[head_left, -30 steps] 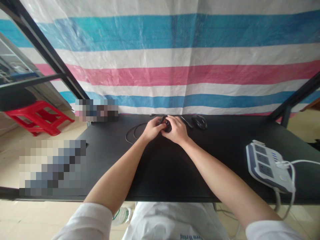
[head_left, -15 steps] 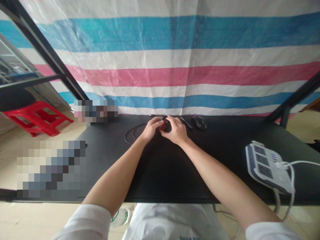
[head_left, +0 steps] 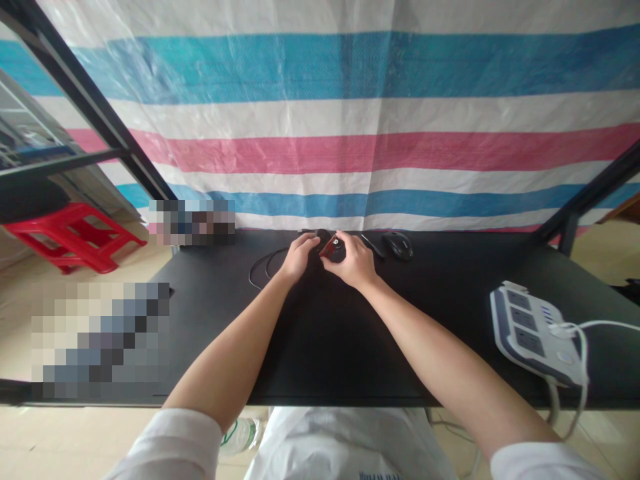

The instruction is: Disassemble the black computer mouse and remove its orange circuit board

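Note:
My right hand pinches the edges of a thin reddish-brown plate, which looks like a circuit board, between thumb and fingers. A small dark round part with a pale spot shows on its right side. My left hand is closed at the left end of a black part right beside the plate; its exact shape is hidden by the fingers. From beside my left hand a thin black cable loops over the table. Just right of my right hand lies a slim dark tool with a thin light shaft, like a screwdriver.
A black computer mouse lies at the back of the black table. On the right stands a white power strip with white cables. A striped plastic sheet hangs behind. A red stool stands at left.
The reddish-brown plate has tilted up in my right hand and its edge now shows. My left fingers have shifted slightly left, apart from the plate.

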### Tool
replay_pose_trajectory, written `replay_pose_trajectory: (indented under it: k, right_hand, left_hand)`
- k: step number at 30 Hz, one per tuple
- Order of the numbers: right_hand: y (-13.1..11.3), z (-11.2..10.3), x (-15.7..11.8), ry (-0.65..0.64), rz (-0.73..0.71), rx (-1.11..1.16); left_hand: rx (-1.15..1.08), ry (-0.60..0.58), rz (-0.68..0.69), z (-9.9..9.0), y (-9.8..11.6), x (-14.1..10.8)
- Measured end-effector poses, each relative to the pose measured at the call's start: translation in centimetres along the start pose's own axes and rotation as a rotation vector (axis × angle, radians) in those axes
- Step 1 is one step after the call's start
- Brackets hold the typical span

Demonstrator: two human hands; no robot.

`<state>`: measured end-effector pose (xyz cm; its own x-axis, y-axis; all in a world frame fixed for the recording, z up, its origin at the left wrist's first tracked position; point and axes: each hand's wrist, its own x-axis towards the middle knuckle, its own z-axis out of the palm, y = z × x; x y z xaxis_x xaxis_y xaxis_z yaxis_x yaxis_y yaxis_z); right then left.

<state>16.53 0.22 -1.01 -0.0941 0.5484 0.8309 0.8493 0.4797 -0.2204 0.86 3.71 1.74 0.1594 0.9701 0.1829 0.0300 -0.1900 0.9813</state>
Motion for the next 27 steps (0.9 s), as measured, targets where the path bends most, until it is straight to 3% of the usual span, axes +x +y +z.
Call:
replay_pose_trajectory:
  k: [16,20,27]
  right_hand:
    - [-0.40,-0.39,0.03,0.032,-0.018,0.030]
    - [-0.45,-0.46,0.04,0.028,-0.017,0.039]
    - [-0.57,-0.62,0.05,-0.009,0.025,0.075]
  left_hand:
    - [-0.242,0.048,-0.034,0.13,0.23,-0.08]
    - [-0.371,0.019,-0.086,0.20,0.37,-0.15]
    - [-0.390,0.090,-0.165,0.31,0.79,-0.23]
